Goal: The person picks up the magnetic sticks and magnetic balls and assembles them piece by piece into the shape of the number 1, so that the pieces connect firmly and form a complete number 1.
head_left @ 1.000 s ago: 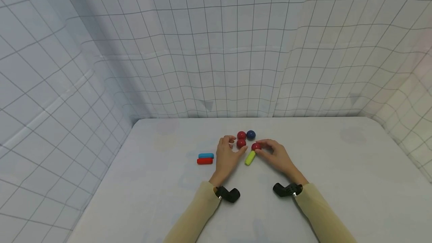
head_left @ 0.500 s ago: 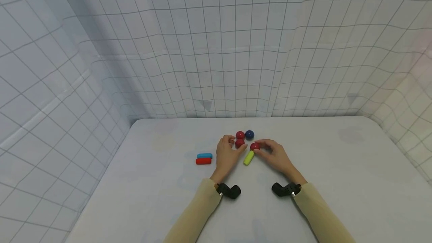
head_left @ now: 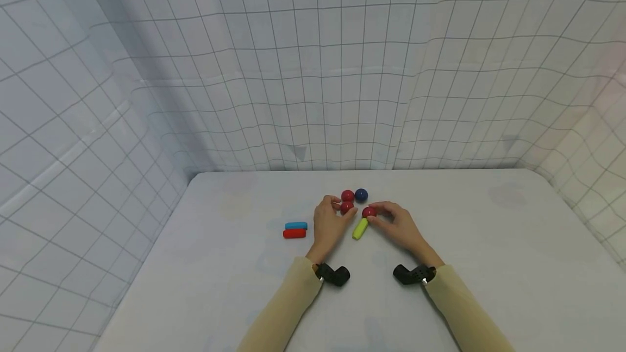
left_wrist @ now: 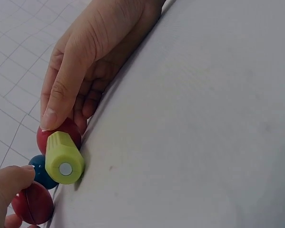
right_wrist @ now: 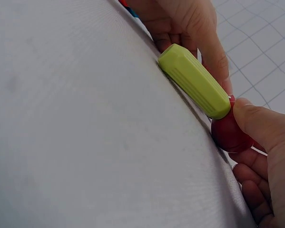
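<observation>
Tabletop (head_left: 464, 243): curled hands (head_left: 399, 226) round red balls (head_left: 369, 212)

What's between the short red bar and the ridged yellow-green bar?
In the head view, the left hand lies between the short red plastic-looking bar and the ridged yellow-green plastic-looking bar.

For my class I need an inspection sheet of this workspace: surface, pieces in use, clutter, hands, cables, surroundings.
Surface: white table, faintly blotched.
Pieces in use: far red ball, near red ball, dark blue ball, right red ball; yellow-green rod, one end at the right red ball.
Clutter: blue rod and red rod, side by side.
Left hand: holds the near red ball.
Right hand: pinches the right red ball.
Cables: nothing seen for certain.
Surroundings: white gridded curtain behind and beside.
</observation>
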The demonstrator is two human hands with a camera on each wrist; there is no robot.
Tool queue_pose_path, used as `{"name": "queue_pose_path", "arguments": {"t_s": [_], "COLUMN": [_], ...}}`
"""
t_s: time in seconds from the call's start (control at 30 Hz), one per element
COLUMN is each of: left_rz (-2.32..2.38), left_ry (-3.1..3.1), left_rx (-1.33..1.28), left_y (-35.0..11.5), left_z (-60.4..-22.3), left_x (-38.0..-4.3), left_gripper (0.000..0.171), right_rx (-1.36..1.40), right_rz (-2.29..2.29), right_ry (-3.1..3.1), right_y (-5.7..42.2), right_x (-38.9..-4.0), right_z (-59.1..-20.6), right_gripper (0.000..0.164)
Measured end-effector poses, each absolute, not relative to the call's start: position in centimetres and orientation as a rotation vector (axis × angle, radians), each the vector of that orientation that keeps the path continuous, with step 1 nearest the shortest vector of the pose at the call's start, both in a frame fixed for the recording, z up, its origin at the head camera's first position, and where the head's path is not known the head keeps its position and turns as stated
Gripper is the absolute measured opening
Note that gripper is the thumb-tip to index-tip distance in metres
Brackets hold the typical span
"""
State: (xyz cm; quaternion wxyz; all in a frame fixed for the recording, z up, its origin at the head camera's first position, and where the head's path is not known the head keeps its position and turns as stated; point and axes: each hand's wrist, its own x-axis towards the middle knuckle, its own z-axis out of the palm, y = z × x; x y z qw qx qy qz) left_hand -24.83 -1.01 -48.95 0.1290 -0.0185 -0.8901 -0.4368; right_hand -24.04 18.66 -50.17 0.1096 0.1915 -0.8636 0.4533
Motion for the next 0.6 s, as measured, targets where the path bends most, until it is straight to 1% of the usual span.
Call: {"name": "queue_pose_path", "arguments": {"t_s": [0.6], "left_rz": [-1.282], "left_ry": [-2.628], "left_rx": [-0.113], "left_y": [-1.71], "left_z": [-48.67], "left_x": [-24.00], "left_gripper": [0.035], "right_rx": [0.560], "right_rz": [1.343], "right_ry": [-2.541], "right_y": [18.71], "right_x": [-24.00], "right_z": [-50.23], "right_gripper": [0.033]}}
